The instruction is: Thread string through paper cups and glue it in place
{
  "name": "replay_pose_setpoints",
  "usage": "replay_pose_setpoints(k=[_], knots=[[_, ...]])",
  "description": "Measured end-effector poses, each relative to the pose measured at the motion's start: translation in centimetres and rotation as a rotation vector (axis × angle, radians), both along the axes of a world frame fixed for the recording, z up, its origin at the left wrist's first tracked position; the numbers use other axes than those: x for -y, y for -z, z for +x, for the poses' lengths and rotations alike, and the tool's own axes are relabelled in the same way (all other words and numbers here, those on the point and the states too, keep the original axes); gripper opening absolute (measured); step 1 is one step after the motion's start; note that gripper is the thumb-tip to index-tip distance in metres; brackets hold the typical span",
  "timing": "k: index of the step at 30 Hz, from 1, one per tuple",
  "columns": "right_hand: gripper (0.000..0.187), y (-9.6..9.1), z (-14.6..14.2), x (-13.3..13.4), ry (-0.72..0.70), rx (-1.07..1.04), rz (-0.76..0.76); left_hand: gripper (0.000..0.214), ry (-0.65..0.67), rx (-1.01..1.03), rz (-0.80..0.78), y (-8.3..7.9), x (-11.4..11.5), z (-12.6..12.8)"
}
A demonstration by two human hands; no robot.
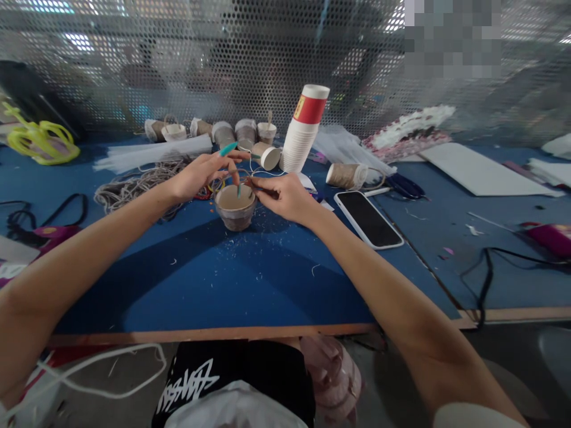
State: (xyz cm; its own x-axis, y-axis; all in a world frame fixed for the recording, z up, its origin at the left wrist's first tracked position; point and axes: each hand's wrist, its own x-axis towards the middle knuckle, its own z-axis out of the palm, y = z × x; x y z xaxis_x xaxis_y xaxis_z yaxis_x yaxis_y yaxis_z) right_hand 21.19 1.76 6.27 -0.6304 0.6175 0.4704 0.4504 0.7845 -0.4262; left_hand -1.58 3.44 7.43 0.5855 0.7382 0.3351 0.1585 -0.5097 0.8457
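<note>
A small paper cup (236, 219) wrapped in grey-brown material stands upright on the blue table in front of me. A thin brown loop rises at its rim. My right hand (285, 197) is closed at the cup's right rim, thumb and finger pinching the edge near the loop. Above the left rim hovers my left hand (206, 173), fingers apart, one finger bent down into the cup's mouth. Teal pointed tips show at its fingers; a larger teal piece (228, 148) sticks up over the knuckles. Whether these are nails or a tool I cannot tell.
Behind lie several wrapped cups (223, 134), white mesh strips (156, 151) and a grey cord heap (134, 187). A tall leaning stack of paper cups (297, 145) stands right of them. A phone (369, 220), a wrapped cup (347, 176) and a white board (477, 169) lie rightward.
</note>
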Motion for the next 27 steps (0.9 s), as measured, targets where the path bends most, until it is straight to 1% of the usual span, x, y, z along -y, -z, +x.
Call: replay_pose_setpoints(k=[4, 8, 10, 13, 16, 20, 25, 27], knots=[[0.031, 0.0, 0.0, -0.1, -0.003, -0.014, -0.016, 0.043, 0.013, -0.009, 0.015, 0.0, 0.0, 0.0], [0.031, 0.2, 0.0, -0.2, -0.003, -0.043, -0.054, 0.051, 0.025, -0.030, 0.000, 0.1, 0.2, 0.5], [0.033, 0.5, -0.1, -0.2, 0.000, -0.078, -0.099, 0.048, 0.013, -0.052, -0.003, 0.0, 0.3, 0.7], [0.037, 0.8, -0.3, -0.3, -0.031, -0.171, -0.195, 0.038, -0.018, -0.083, 0.000, -0.2, 0.5, 0.9], [0.044, 0.8, -0.4, -0.2, -0.033, -0.230, -0.271, 0.034, -0.027, -0.096, 0.003, -0.4, 0.6, 1.0], [0.049, 0.4, -0.2, 0.1, 0.013, -0.207, -0.278, 0.033, -0.027, -0.087, 0.014, -0.3, 0.6, 1.1], [0.046, 0.5, -0.1, 0.0, 0.002, -0.215, -0.302, 0.032, -0.050, -0.044, 0.000, 0.2, 0.3, 1.0], [0.043, 0.7, -0.1, -0.1, -0.007, -0.211, -0.289, 0.034, -0.064, -0.040, -0.007, 0.4, 0.3, 0.9]])
